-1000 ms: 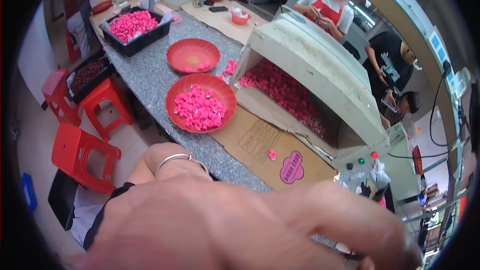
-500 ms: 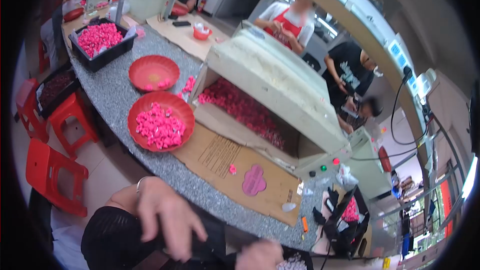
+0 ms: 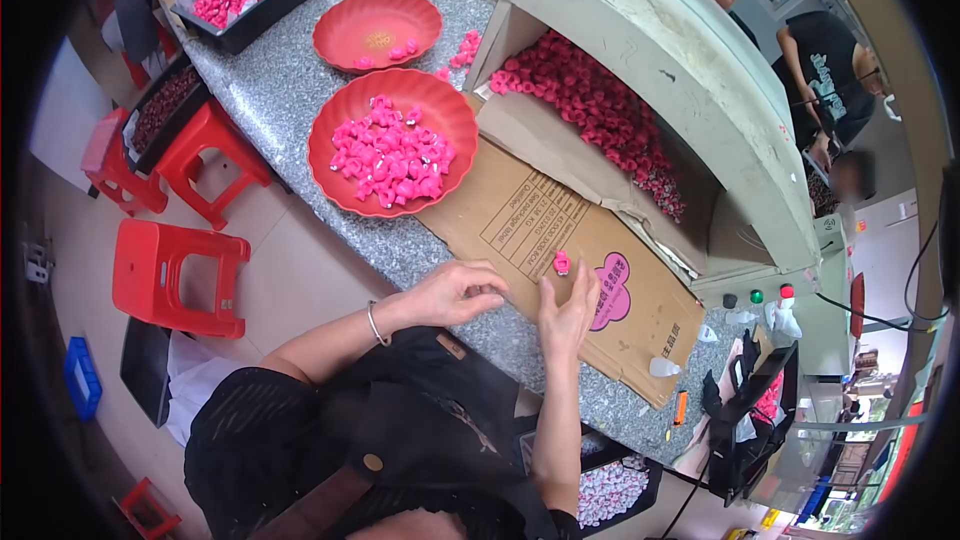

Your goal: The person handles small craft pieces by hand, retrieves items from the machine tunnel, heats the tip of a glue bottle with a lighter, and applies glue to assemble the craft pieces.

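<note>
Right hand (image 3: 567,318): released, fingers extended and thumb spread, above the bench-side edge of the cardboard sheet (image 3: 645,340). A single pink piece (image 3: 561,263) lies on this sheet just beyond the fingertips; whether they touch it cannot be told. Left hand (image 3: 455,292): fingers curled towards the thumb, near the sheet's edge; whether anything is pinched there cannot be told. A bangle (image 3: 374,322) encircles its wrist. Beside the right hand, a pink cloud-shaped label (image 3: 612,292) lies on the sheet. Beyond the left hand, the nearer red bowl (image 3: 325,155) contains a heap of pink pieces (image 3: 390,155); the farther red bowl (image 3: 340,25), adjacent, contains only a few. Both bowls rest on the speckled bench (image 3: 265,90). To their right stands a cream housing (image 3: 650,50), open at the front, with many pieces inside. Outermost, a black tray (image 3: 255,30) bears a further heap, and red stools (image 3: 165,275) stand on the floor at left.
</note>
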A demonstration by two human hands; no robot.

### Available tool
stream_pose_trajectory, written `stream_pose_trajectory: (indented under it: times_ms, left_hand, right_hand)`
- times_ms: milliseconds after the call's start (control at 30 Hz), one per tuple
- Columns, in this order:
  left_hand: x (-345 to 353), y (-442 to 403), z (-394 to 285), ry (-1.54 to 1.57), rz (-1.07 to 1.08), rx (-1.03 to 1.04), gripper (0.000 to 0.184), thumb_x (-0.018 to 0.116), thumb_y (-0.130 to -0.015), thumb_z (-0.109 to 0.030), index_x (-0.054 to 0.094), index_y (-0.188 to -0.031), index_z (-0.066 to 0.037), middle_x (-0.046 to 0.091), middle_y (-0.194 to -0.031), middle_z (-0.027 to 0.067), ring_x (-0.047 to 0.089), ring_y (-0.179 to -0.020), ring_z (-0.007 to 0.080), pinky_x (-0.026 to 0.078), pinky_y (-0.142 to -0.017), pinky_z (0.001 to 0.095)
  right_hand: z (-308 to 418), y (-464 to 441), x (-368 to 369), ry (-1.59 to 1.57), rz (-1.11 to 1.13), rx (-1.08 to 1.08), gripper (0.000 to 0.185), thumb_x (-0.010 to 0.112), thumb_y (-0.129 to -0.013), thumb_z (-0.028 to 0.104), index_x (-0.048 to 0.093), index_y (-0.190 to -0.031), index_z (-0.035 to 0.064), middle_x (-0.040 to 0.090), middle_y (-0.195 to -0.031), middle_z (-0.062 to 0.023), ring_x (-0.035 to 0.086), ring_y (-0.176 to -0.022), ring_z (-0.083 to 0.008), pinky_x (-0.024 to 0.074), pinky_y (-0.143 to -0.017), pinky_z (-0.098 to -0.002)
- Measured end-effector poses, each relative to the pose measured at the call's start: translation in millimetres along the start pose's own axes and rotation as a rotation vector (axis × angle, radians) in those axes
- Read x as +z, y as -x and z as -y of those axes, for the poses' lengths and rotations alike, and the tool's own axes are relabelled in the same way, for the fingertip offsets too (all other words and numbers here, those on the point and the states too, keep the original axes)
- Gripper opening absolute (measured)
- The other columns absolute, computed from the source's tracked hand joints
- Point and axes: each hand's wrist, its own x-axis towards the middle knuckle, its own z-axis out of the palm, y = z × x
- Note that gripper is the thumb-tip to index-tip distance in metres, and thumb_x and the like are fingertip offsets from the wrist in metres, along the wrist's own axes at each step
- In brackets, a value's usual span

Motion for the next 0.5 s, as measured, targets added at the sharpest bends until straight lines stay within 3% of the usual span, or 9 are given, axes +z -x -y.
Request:
stream_pose_trajectory:
  times_ms: [67, 167, 267, 367, 400, 500]
  left_hand:
    - [4.0, -6.0, 1.1, -0.017, 0.034, 0.015, 0.021, 0.064, -0.083, -0.010, 0.062, -0.102, -0.001, 0.061, -0.094, 0.0112, 0.063, -0.072, 0.0208, 0.051, -0.065, 0.0301]
    - [7.6, -20.3, -10.9, -0.027, 0.031, -0.062, 0.026, 0.065, -0.081, -0.006, 0.062, -0.107, -0.003, 0.060, -0.108, 0.0111, 0.061, -0.084, 0.0184, 0.051, -0.072, 0.0293]
    - [16.7, -42.0, -17.2, -0.232, -0.227, 0.257, 0.032, 0.062, -0.081, -0.001, 0.061, -0.112, -0.004, 0.057, -0.114, 0.0122, 0.061, -0.094, 0.0212, 0.051, -0.082, 0.0294]
    - [21.8, -52.5, -13.9, -0.025, 0.027, 0.294, 0.036, 0.058, -0.083, -0.001, 0.058, -0.119, -0.007, 0.058, -0.111, 0.0113, 0.058, -0.104, 0.0219, 0.047, -0.088, 0.0292]
    - [25.9, -53.9, -12.6, 0.084, 0.081, 0.255, 0.035, 0.058, -0.084, 0.000, 0.058, -0.119, -0.006, 0.058, -0.111, 0.0108, 0.058, -0.104, 0.0207, 0.047, -0.088, 0.0290]
    - [41.2, -56.2, -1.3, 0.456, 0.174, 0.080, 0.033, 0.059, -0.084, 0.001, 0.059, -0.117, -0.002, 0.059, -0.110, 0.0088, 0.059, -0.102, 0.0174, 0.049, -0.086, 0.0284]
  right_hand:
    - [-16.0, -13.4, 9.5, 0.018, 0.019, -0.055, 0.049, 0.069, -0.076, 0.008, 0.050, -0.120, -0.0036, 0.057, -0.107, -0.0161, 0.053, -0.103, -0.0319, 0.0425, -0.089, -0.0388]
    - [-23.6, -26.0, 6.9, 0.011, 0.210, -0.008, 0.042, 0.068, -0.078, 0.009, 0.054, -0.115, -0.0033, 0.058, -0.108, -0.0199, 0.055, -0.103, -0.0341, 0.0441, -0.089, -0.0385]
    - [-2.6, -18.1, -10.7, -0.144, 0.114, 0.010, 0.030, 0.066, -0.080, 0.007, 0.056, -0.107, -0.0036, 0.063, -0.096, -0.0173, 0.063, -0.088, -0.0289, 0.0497, -0.078, -0.0345]
    - [10.7, -2.6, -29.4, -0.452, 0.223, 0.204, 0.024, 0.064, -0.084, 0.007, 0.057, -0.104, -0.0029, 0.065, -0.090, -0.0154, 0.065, -0.078, -0.0203, 0.0515, -0.071, -0.0298]
    - [8.1, 4.1, -29.1, -0.630, 0.224, 0.281, 0.019, 0.061, -0.088, 0.008, 0.057, -0.103, -0.0019, 0.066, -0.085, -0.0110, 0.063, -0.073, -0.0133, 0.0516, -0.067, -0.0261]
    - [8.7, 13.9, -47.1, -0.935, 0.220, 0.482, 0.016, 0.057, -0.091, 0.008, 0.057, -0.103, -0.0023, 0.064, -0.085, -0.0081, 0.061, -0.073, -0.0111, 0.0512, -0.067, -0.0240]
